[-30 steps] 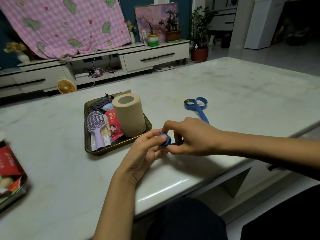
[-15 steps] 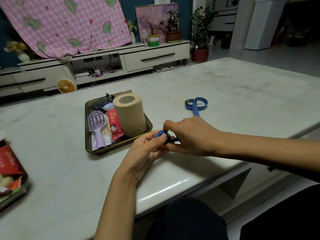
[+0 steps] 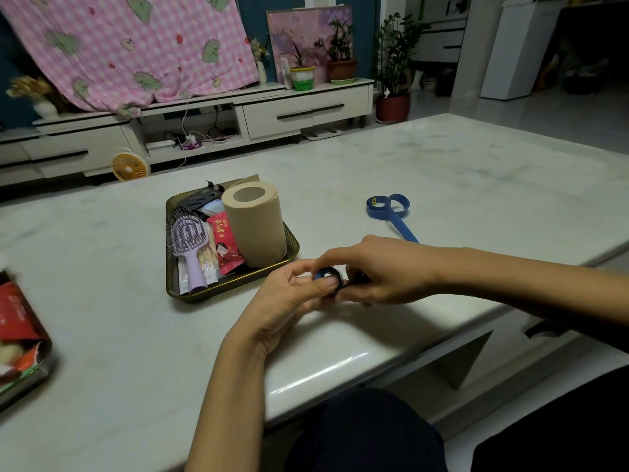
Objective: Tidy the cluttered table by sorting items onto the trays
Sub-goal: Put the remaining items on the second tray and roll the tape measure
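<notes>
Right now I am midway through winding the blue strap (image 3: 403, 229) into a roll, so it can go on a tray as 1 compact item. My left hand (image 3: 289, 301) pinches the wound coil (image 3: 326, 274) between thumb and fingertips. It is low over the table (image 3: 442, 172) near its front edge, just beside the near right corner of the dark tray (image 3: 235, 291). My right hand (image 3: 384, 270) is curled over the strap just behind the coil; how its fingertips sit underneath I cannot tell. The unwound tail runs out from behind that hand across the tabletop to a looped end (image 3: 388, 206), well apart from the tray.

The dark tray holds a paper roll (image 3: 255, 223), a hairbrush (image 3: 189, 240) and a red sachet (image 3: 226, 243). The other tray (image 3: 30, 379), at the left edge, holds red packets. The strap is the only loose item I can see, so I judge the sorting nearly done.

Next I need to turn the coil with the left hand while the right draws the tail in under light tension, stacking the turns so nothing springs open. Then I need a free spot for it; the paper roll crowds the nearest corner.
</notes>
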Demonstrator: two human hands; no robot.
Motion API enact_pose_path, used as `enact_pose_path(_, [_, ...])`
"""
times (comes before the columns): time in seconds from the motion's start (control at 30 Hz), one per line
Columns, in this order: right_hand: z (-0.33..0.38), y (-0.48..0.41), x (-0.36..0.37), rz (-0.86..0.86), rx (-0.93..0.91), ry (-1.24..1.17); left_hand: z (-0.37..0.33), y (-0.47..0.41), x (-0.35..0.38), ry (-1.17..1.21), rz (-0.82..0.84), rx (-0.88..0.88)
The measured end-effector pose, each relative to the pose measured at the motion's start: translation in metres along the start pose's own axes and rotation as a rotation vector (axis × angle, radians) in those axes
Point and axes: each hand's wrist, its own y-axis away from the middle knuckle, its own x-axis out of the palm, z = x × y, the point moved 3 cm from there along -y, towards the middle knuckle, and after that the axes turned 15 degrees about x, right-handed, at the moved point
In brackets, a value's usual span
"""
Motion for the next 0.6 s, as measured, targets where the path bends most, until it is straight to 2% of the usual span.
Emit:
enact_pose_path(0.27, [-0.002, 0.003, -0.004, -0.344, -0.041, 0.206, -0.002, 0.000, -0.003, 0.085, -0.080, -0.005])
enact_pose_path(0.43, [0.003, 0.007, 0.002, -0.508, -0.101, 0.273, -0.001, 0.001, 0.003, -0.002, 0.027, 0.010])
enact_pose_path(0.53, [0.005, 0.007, 0.003, -0.553, -0.114, 0.296, 0.000, 0.001, 0.004, -0.011, 0.026, 0.012])
enact_pose_path(0.6, [0.006, 0.003, 0.003, -0.507, -0.085, 0.331, 0.000, 0.001, 0.003, 0.021, 0.003, 0.005])
